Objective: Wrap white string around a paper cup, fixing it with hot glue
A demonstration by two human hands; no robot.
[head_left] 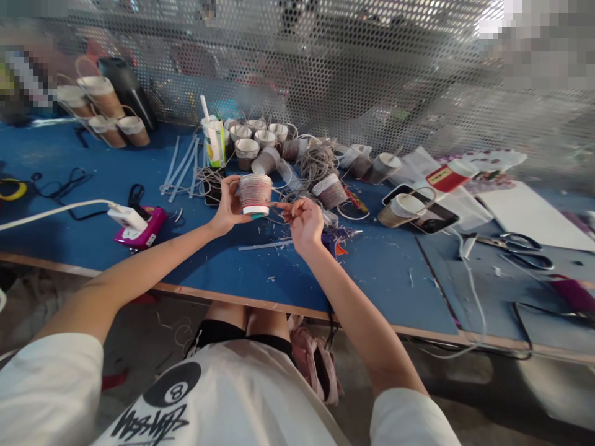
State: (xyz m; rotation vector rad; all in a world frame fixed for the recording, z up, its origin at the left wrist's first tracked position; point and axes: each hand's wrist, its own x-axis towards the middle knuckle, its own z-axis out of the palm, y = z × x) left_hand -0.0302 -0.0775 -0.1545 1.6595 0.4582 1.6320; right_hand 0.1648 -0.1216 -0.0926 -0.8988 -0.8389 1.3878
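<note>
Left hand fingers clamped on cup; right hand, at its 3 o'clock, pinches cord. Winding step; next turn needs steady tension.

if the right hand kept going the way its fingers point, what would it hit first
Most likely the string-wrapped cup held in the left hand: the right hand points left toward it, pinching a thin cord. Depth is hard to judge.

Open near edge, crowded back
Bare blue table lies before the hands; cups, tangled cord and scissors block beyond.
</note>
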